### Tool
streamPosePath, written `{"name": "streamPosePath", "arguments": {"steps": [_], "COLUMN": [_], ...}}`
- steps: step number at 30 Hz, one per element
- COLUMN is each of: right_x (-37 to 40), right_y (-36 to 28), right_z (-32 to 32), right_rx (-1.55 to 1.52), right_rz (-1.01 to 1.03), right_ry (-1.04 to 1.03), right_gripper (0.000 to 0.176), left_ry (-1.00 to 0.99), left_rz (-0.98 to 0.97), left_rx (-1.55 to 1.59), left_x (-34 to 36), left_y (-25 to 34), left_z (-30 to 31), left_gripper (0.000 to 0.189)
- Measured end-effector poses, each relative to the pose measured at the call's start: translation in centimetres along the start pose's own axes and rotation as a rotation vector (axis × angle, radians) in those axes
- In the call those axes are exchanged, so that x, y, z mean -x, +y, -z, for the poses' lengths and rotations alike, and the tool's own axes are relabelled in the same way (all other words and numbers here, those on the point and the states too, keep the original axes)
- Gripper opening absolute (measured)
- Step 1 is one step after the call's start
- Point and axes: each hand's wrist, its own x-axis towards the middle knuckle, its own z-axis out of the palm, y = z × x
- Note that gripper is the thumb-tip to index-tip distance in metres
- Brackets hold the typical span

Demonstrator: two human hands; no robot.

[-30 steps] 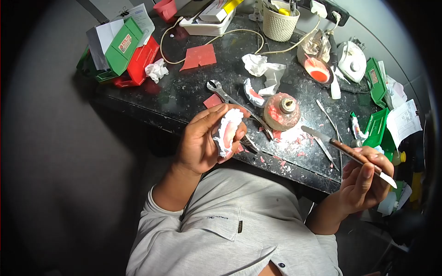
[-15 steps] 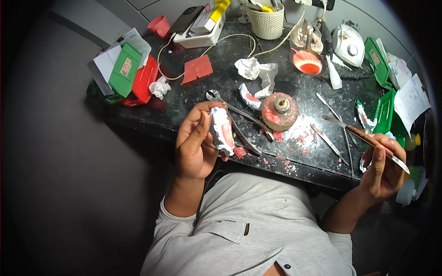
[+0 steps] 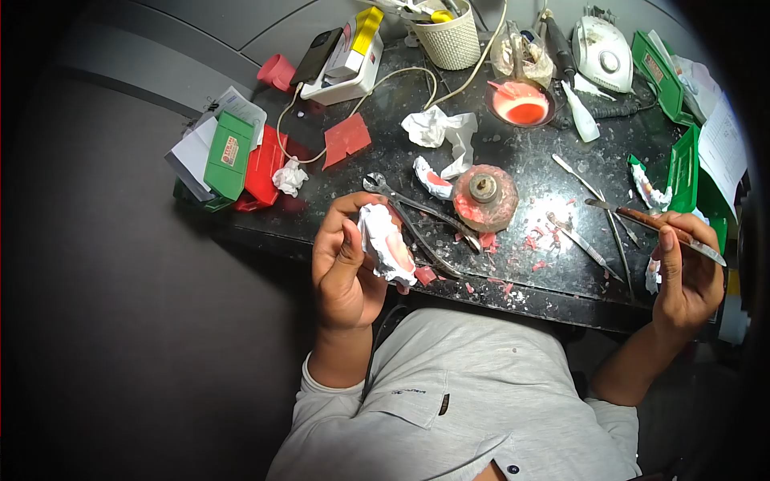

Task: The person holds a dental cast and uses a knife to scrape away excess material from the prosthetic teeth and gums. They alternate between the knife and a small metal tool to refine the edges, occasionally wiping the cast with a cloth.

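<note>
Right hand (image 3: 686, 272) shifted outward, cluttered black worktop (image 3: 385, 172), grey wall

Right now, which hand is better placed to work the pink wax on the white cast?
Right, probably. The right hand holds the knife, with its blade pointing toward the left hand, which is full, wrapped around the cast.

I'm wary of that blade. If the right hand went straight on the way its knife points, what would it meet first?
Probably the round wax-stained burner. The right hand seems to hold the knife raised, so depth is unclear and it might pass over.
</note>
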Motion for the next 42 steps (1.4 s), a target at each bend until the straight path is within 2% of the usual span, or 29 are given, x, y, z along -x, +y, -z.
{"name": "streamPosePath", "arguments": {"steps": [3,9,18,24,29,42], "right_x": [0.1,0.4,0.7,0.8,0.9,0.9], "right_y": [0.3,1.1,1.7,1.7,1.6,1.5], "right_z": [0.4,1.0,1.6,1.4,1.5,1.3], "right_rx": [-0.007,0.042,0.044,0.062,0.064,0.073], "right_rz": [-0.029,-0.015,0.043,0.053,0.024,0.037], "right_ry": [-0.005,-0.021,-0.024,-0.008,-0.015,-0.014], "right_gripper": [0.016,0.016,0.015,0.015,0.015,0.014], "left_ry": [-0.027,-0.168,-0.213,-0.139,-0.070,-0.035], "left_rz": [-0.014,-0.013,0.011,-0.010,-0.108,-0.132], "left_rx": [-0.005,0.208,0.285,0.201,-0.048,-0.091], "left_x": [0.1,0.3,0.6,0.9,1.2,1.2], "left_y": [0.0,0.8,1.1,1.0,0.8,1.2], "left_z": [0.1,-1.3,-2.6,-2.6,-1.7,-2.7], "left_gripper": [0.051,0.052,0.053,0.051,0.052,0.056]}}
